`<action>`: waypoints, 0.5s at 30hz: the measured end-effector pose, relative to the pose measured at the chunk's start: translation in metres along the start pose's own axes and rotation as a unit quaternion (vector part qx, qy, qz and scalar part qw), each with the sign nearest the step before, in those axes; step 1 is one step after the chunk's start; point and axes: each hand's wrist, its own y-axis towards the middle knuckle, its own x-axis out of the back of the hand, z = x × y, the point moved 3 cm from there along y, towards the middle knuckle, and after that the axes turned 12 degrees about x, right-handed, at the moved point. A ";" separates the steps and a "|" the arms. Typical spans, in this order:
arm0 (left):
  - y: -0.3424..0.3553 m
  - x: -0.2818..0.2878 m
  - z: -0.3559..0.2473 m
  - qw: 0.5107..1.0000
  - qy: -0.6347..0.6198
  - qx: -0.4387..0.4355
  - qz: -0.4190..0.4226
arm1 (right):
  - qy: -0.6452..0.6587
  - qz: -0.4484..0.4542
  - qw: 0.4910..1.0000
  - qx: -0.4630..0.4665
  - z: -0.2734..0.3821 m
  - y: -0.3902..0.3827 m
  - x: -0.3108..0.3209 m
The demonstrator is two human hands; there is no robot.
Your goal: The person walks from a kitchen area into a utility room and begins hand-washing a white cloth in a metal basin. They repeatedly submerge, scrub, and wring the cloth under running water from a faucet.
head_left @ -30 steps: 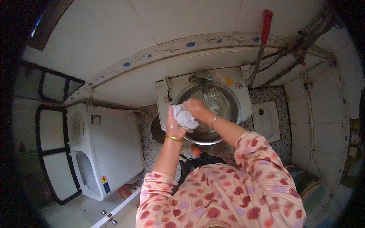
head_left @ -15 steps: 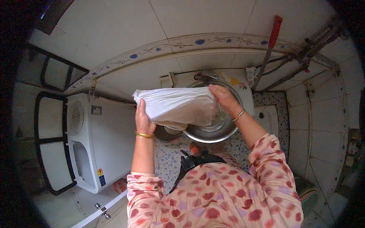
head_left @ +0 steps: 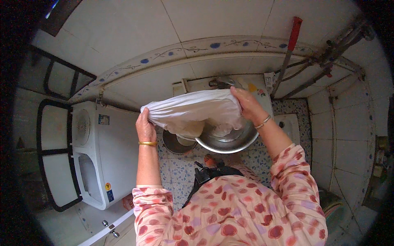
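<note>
A white cloth [head_left: 193, 107] is stretched between my two hands, its lower part sagging in folds. My left hand [head_left: 145, 126], above a gold bangle, grips its left end. At the right end, my right hand [head_left: 246, 103] is closed on the cloth's upper corner, a silver bracelet on that wrist. The cloth hangs over a round metal basin [head_left: 230, 147], hiding much of its left and middle. What kind of cloth item it is, I cannot tell. A tap [head_left: 223, 82] shows just behind the cloth.
A smaller dark-rimmed bucket [head_left: 174, 148] stands left of the basin. A white appliance [head_left: 123, 151] is at the left, near a black-framed glass panel [head_left: 60, 156]. A red-handled pole [head_left: 294, 35] leans by wall pipes [head_left: 328, 61]. The floor has blue-speckled tiles [head_left: 172, 172].
My hands have moved farther apart, the left one outward to the left, pulling the cloth wider. More of the smaller bucket now shows beneath it.
</note>
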 end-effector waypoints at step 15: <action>-0.007 -0.006 -0.047 0.991 0.006 -0.129 0.043 | -0.389 0.025 0.880 0.270 0.046 -0.009 -0.009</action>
